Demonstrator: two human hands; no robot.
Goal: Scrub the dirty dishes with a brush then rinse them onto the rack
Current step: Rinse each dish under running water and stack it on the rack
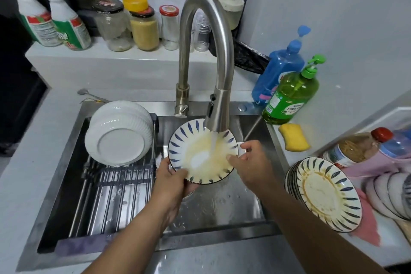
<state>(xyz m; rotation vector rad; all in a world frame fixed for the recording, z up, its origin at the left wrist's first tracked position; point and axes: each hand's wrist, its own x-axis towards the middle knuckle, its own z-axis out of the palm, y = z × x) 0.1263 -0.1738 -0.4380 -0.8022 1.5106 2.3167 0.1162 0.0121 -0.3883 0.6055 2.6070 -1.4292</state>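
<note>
A white plate with blue leaf marks [195,140] is tilted under the running faucet [216,118], and water hits its yellowish middle. My left hand [172,181] grips the plate's lower left rim, thumb on its face. My right hand [251,160] pinches the right rim, thumb on the plate's face. No brush is in view. A stack of dirty matching plates [327,193] lies on the counter at the right. White ribbed bowls [120,131] lean on the rack [115,184] over the sink's left half.
The steel sink [222,207] is wet below the plate. A yellow sponge [293,137], a green soap bottle [291,93] and a blue one [280,73] stand at the right rim. Jars [144,26] line the back ledge. More bowls [391,193] sit far right.
</note>
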